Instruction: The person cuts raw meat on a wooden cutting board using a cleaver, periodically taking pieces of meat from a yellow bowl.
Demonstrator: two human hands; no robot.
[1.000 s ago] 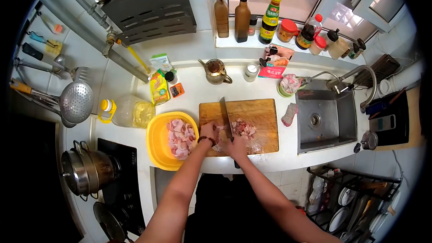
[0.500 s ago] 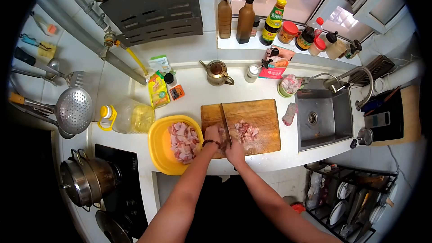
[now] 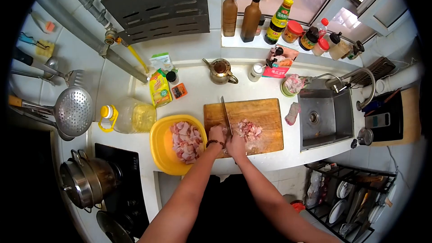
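Note:
A wooden cutting board (image 3: 271, 140) lies in front of me on the counter. My right hand (image 3: 235, 146) grips a kitchen knife (image 3: 226, 114), its blade pointing away across the board. Close against the blade's left side, my left hand (image 3: 217, 135) is closed with curled fingers; whatever they press on is hidden. Chopped raw meat (image 3: 249, 130) is heaped to the right of the knife. Left of the board stands a yellow basin (image 3: 160, 153) with larger raw meat chunks (image 3: 186, 141) in it, near my left wrist.
An oil jug (image 3: 134, 116), a seasoning packet (image 3: 160, 89) and a metal teapot (image 3: 220, 71) stand behind. At right are a wrapped roll (image 3: 292, 113), a green-rimmed bowl (image 3: 288, 91) and the sink (image 3: 326, 132). A stove with a steel pot (image 3: 85, 182) is at left.
The knife and my right hand have shifted slightly forward and nearer my left hand. My left hand stays almost in place; the whole view has drifted a little.

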